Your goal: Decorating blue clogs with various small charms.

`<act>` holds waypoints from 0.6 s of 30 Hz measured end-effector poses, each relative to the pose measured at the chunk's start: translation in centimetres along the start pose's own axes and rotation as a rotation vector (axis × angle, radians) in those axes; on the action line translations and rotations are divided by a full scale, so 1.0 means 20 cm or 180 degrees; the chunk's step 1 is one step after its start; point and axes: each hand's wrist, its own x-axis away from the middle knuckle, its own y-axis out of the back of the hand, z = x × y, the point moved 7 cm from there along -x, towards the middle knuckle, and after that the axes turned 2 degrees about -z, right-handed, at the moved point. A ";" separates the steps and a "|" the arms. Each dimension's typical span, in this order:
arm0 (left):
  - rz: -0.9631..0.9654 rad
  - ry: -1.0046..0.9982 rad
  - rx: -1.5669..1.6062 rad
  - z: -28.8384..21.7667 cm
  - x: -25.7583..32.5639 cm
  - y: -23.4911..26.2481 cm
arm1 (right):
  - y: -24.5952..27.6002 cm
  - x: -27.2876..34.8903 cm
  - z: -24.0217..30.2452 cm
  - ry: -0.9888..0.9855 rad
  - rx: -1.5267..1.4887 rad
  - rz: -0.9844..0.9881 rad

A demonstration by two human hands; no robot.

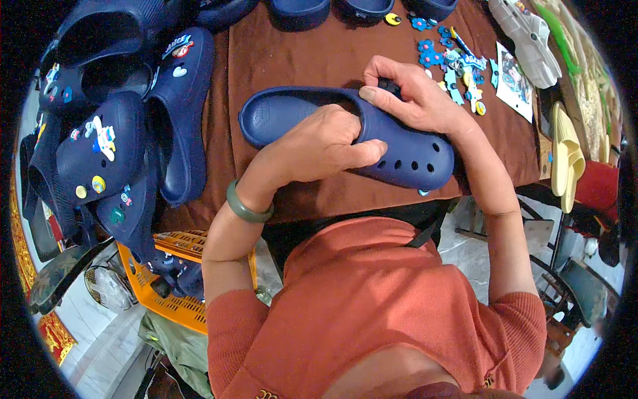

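A navy blue clog with round vent holes lies sideways over the front of the cloth-covered table, its toe to the right. My left hand reaches into its opening, fingers hidden inside and thumb pressed on the outside of the upper near the holes. At the far side of the opening, my right hand is curled, thumb and forefinger closed on the clog's edge. A small dark piece shows between those fingers; its kind I cannot make out. Small shoe charms in blue, white and yellow lie beyond my right hand.
Navy clogs decorated with charms are piled at the left. More clogs line the far edge. A grey-white clog, a printed card and yellow slippers are at the right. An orange basket holding dark clogs stands below left.
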 end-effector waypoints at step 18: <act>0.0629 0.0516 -0.0146 -0.04 -0.02 0.00 | 0.00 0.01 0.03 0.0480 0.0419 -0.0318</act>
